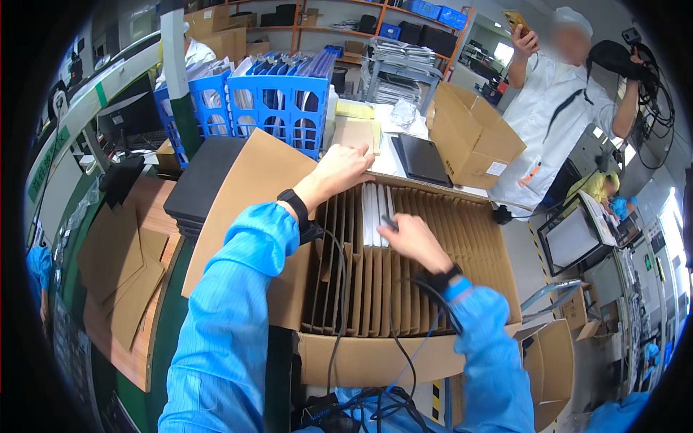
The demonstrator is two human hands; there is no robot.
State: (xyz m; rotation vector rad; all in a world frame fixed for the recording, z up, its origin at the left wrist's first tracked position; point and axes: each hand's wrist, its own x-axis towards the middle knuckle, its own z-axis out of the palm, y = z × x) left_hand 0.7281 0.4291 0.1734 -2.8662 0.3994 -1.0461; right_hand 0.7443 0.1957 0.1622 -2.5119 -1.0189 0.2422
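Note:
In front of me stands a large open cardboard box (404, 353), divided by many upright cardboard partitions (451, 238). Several thin whitish slabs (370, 209) stand upright in slots near its far middle. My left hand (341, 169) is at the box's far edge, its fingers curled over the rim there. Over the whitish slabs, my right hand (415, 239) is closed, with a small dark piece showing at its fingertips. What that piece belongs to is hidden. Dark cables hang from my wrists across the box.
Loose cardboard sheets (119, 252) lie on a wooden board at left, beside stacked black cases (206, 173). Behind the box are blue file racks (278, 101), a flat black device (421, 159) and an open carton (473, 133). A person in white (552, 101) stands at the far right, holding a phone.

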